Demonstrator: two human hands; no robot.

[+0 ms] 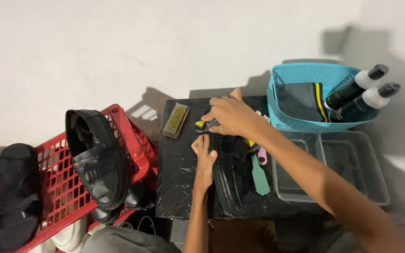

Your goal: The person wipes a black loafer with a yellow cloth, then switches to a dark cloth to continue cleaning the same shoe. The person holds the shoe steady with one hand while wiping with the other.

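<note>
While the left hand [204, 159] lies flat with fingers spread and empty, pressing down on the near edge of a black shoe [228, 171], the right hand [230, 116] sits curled over the shoe's far end, fingers closed on a small yellow-and-black tool [201, 125] whose tip pokes out to the left. Shoe lies on its side on a black plastic-wrapped board [179, 164], roughly centre, touching both hands. Step in hand looks like cleaning or scrubbing the upper of the shoe, one hand steadying and the other working the tool; how far along, cannot tell, no foam or dirt is visible. Next move probably calls for firm downward hold from the left hand so the shoe does not slide on the slick wrap, and short controlled strokes from the right. Just beside the shoe lie a green flat tool [260, 177] and a pink one [262, 156]; a bristle brush [175, 120] rests on the board's far left corner, apart from the hands. Right of the board: a blue basket [301, 124] with two dark bottles [359, 93] and a folded dark cloth, and two clear trays [352, 164] in front of it. Left: a red crate [62, 187] with another black shoe [94, 157] propped on it.
</note>
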